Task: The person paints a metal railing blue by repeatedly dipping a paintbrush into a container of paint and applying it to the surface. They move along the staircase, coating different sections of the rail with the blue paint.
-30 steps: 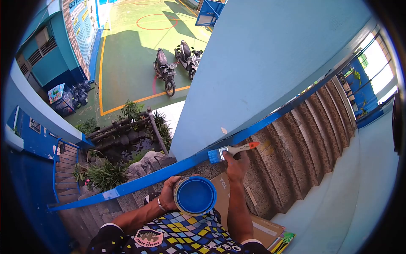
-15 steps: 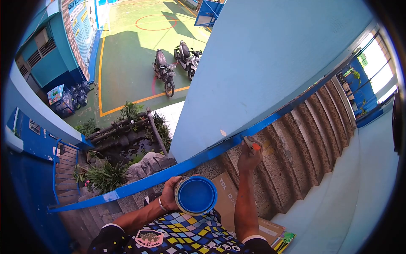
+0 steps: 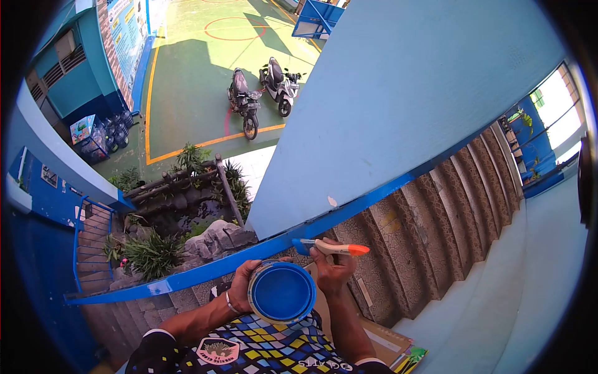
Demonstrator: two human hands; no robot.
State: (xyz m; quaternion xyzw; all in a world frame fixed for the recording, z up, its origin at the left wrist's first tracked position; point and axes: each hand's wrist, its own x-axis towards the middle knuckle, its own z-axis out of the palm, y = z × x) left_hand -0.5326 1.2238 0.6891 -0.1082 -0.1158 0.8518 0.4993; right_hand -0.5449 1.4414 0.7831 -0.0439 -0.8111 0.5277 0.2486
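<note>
My left hand (image 3: 242,288) grips the side of a round can of blue paint (image 3: 283,292), held level in front of my chest. Closed around a paintbrush (image 3: 339,248) is my right hand (image 3: 334,269), just beyond the can to the right. The brush has a pale handle with an orange end, and its blue-coated bristles point left, close over the blue railing band (image 3: 249,255). That band runs diagonally along the foot of the light blue wall (image 3: 374,112).
Patterned stairs (image 3: 430,230) climb to the right. Cardboard (image 3: 380,340) lies on the steps below my right arm. Beyond the railing are a rock-edged pond with plants (image 3: 152,252) and two parked motorbikes (image 3: 244,103) on a green court.
My right hand has come left and nearer to the can, and the brush has turned so its bristles and full handle show. The can has shifted slightly left.
</note>
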